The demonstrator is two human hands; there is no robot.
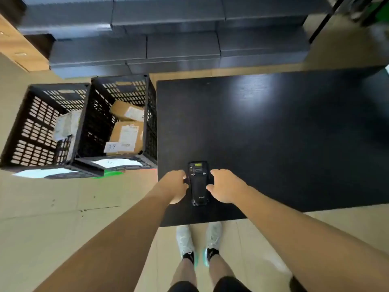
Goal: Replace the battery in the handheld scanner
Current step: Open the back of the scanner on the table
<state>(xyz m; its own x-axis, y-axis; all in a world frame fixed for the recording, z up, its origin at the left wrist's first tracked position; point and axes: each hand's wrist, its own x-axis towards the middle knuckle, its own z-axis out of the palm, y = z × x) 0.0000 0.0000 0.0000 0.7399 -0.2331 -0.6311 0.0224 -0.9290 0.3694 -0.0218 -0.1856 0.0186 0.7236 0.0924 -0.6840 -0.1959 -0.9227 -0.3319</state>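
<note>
Bare forearms reach in from the bottom corners, nearest the lens, both going forward to a black handheld scanner (199, 183) lying flat on a black table (273, 133), close to the table's near edge and toward its left side. Scanner lies lengthwise away from the person, back side up as far as can be told; a small green-yellow label and some small markings sit at its far end, faint lettering near the close end. Left hand (174, 186) is against the scanner's left edge, fingers curled in, fingertips touching the side of the body. Right hand (226, 186) is on the right edge, thumb and fingers bent around that side, touching it. Both hands cupped on the device from either side; grip firmness cannot be told, and the scanner looks to be resting on the tabletop, not lifted. Below the table edge, two light grey sneakers (199, 241) with black socks stand on a beige tiled floor (63, 218). Left of the table, two black perforated plastic crates (84, 127) sit side by side on the floor, touching; the right crate holds brown cardboard parcels (127, 127) with white labels, the left crate holds a whitish wrapped package (66, 125). White paper sheets lie on the crates' near rims. Beyond the table and crates, rows of dark grey boxes (164, 34) are stacked, blurred.
</note>
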